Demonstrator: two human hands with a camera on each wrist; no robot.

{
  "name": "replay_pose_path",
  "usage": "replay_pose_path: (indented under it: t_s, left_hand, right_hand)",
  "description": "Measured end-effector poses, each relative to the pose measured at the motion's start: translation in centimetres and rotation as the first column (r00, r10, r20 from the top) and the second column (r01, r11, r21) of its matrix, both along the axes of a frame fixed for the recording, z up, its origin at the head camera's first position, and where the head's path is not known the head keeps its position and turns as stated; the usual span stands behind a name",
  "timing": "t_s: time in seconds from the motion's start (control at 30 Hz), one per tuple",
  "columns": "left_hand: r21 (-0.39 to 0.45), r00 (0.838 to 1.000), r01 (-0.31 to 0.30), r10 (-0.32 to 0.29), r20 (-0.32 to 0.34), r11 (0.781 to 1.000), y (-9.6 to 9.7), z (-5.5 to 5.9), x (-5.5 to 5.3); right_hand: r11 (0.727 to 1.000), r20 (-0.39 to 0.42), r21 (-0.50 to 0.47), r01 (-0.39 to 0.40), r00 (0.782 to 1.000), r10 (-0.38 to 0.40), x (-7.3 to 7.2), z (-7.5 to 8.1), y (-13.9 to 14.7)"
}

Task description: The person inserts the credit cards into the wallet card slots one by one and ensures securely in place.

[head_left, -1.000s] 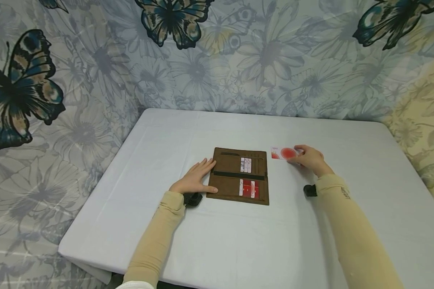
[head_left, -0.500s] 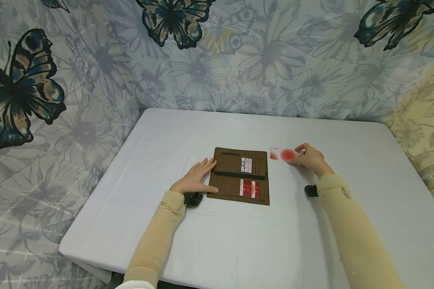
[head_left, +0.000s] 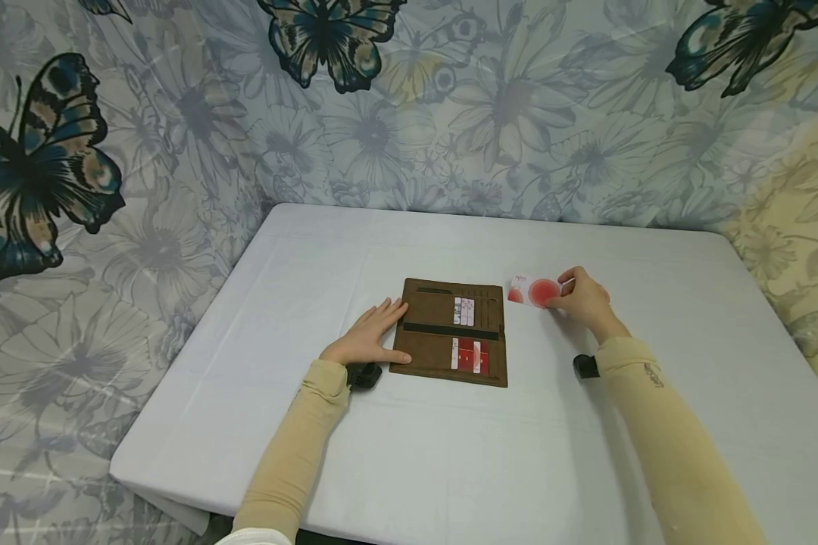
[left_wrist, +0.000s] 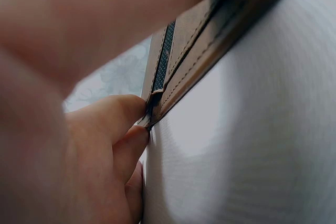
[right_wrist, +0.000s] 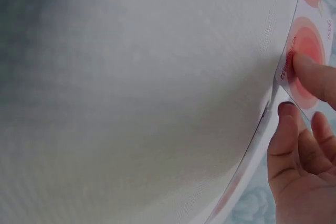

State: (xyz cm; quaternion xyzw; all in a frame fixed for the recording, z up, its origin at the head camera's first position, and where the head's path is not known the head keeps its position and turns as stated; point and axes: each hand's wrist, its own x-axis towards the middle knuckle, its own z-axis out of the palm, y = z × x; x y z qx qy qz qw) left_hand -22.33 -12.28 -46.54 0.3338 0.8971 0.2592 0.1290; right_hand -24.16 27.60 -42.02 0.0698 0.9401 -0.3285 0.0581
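Observation:
A brown wallet (head_left: 431,309) lies spread open on the white table, with a dark strip across its middle. Several white-edged cards (head_left: 463,311) sit in its upper half, and red cards (head_left: 469,356) in the lower half. My left hand (head_left: 364,337) rests at the wallet's left edge, fingers extended and thumb on the lower left corner. In the left wrist view, fingertips (left_wrist: 137,107) touch the wallet's edge. Right of the wallet, my right hand (head_left: 584,304) pinches a white card with red circles (right_wrist: 302,40) between thumb and fingers, apart from the wallet.
The white-covered table (head_left: 409,462) extends around the wallet on all sides. Behind it hangs a floral cloth (head_left: 504,129) with large butterflies. A black wrist camera (head_left: 364,376) sits under the left wrist, another (head_left: 585,366) beside the right.
The right hand and the pinched card have shifted very slightly, with the card tilting a little and showing more of its face. Left hand and wallet stay put.

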Motion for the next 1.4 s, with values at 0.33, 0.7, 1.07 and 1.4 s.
replay_pose_path:
  t_s: [0.33,0.7,1.07,1.4]
  left_hand:
    - [0.002,1.000,0.000,0.000,-0.002,1.000,0.0,0.0,0.0]
    - [0.003,1.000,0.000,0.000,0.003,1.000,-0.1,0.1,-0.1]
    - [0.004,1.000,-0.004,0.004,0.003,1.000,0.0,0.1,0.0]
    - [0.005,1.000,0.002,-0.002,0.004,1.000,0.0,0.2,0.1]
  right_hand:
    - [0.984,-0.078,-0.172,0.035,0.996,-0.049,0.3,-0.3,0.1]
    - [0.928,-0.130,-0.374,0.001,0.990,-0.053,1.5,0.0,0.0]
    - [0.847,-0.190,-0.524,-0.087,0.982,-0.017,2.5,0.3,-2.5]
    - [0.860,-0.146,-0.505,-0.072,0.989,-0.003,3.1,-0.4,-4.0]
